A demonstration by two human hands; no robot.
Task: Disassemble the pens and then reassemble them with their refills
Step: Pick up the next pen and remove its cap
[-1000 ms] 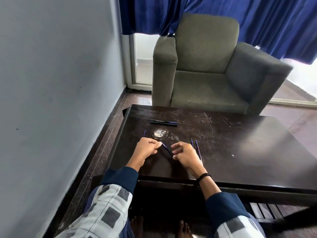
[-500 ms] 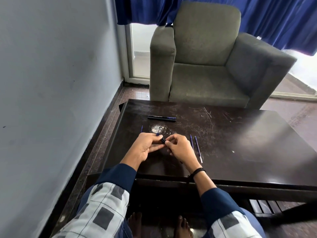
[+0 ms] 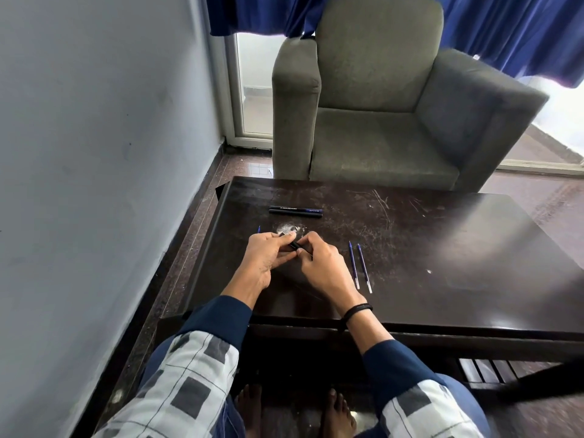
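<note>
A person sits at a dark, scratched bench (image 3: 410, 248), both hands raised just above its near left part. The left hand (image 3: 264, 260) and right hand (image 3: 319, 267) meet fingertip to fingertip, each grip closed on one short black pen piece (image 3: 294, 245) held between them. Half a second ago the hands held it the same way; they now sit a touch closer together, and the camera has tipped further down.

Two blue refills (image 3: 360, 267) lie side by side on the bench at about 3 o'clock from the hands, near but apart from them, unmoved. Two assembled pens (image 3: 295, 211) lie together at 12 o'clock, well beyond the hands, also unmoved. A small blue tip (image 3: 258, 229) shows at 10 o'clock, just past the left hand. A grey armchair (image 3: 379, 99) stands behind the bench.
</note>
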